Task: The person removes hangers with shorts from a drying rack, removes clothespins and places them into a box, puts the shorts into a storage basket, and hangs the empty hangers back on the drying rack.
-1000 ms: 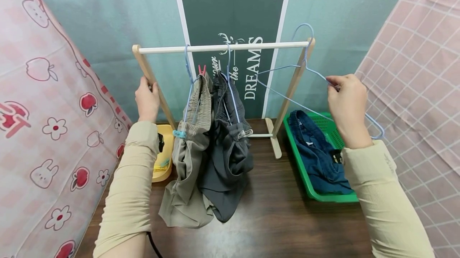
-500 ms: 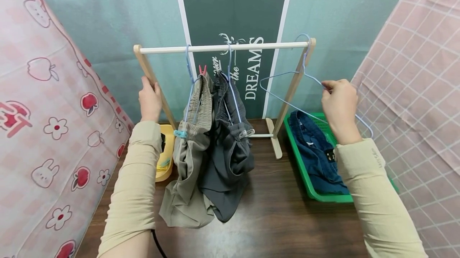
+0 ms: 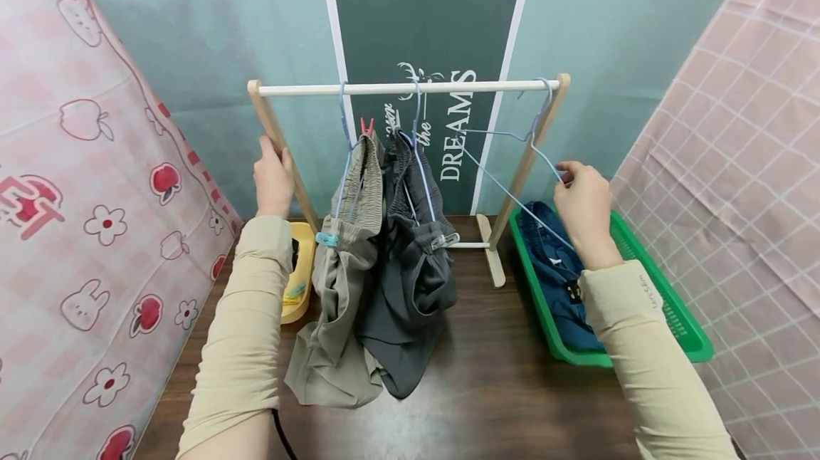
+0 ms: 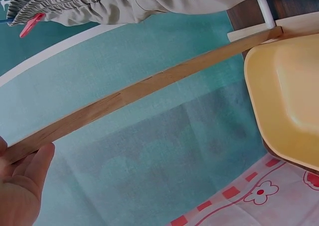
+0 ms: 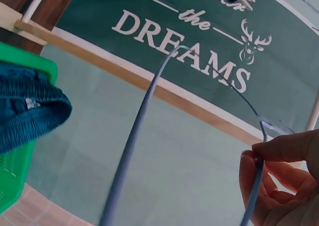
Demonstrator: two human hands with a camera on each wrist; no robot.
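Observation:
My left hand (image 3: 274, 179) grips the left wooden post (image 4: 149, 84) of a small clothes rack, thumb on one side and fingers on the other. My right hand (image 3: 586, 207) pinches one shoulder of a blue wire hanger (image 5: 130, 141) between thumb and fingertips. The hanger carries no garment, and its hook lies at the right end of the white rail (image 3: 461, 87). Beige-grey trousers (image 3: 336, 289) and dark grey trousers (image 3: 413, 296) hang from two other blue hangers, held by clothespins. My right hand hides part of the hanger's near arm.
A green basket (image 3: 701, 349) with dark blue jeans (image 3: 547, 260) folded in it stands below my right hand. To the left, a yellow tub (image 4: 299, 86) sits beside the rack's foot, partly behind my sleeve. Patterned curtains flank both sides.
My right hand has moved left and down with the hanger, and the hook has dropped from above the rail onto its right end. My left hand stays on the post.

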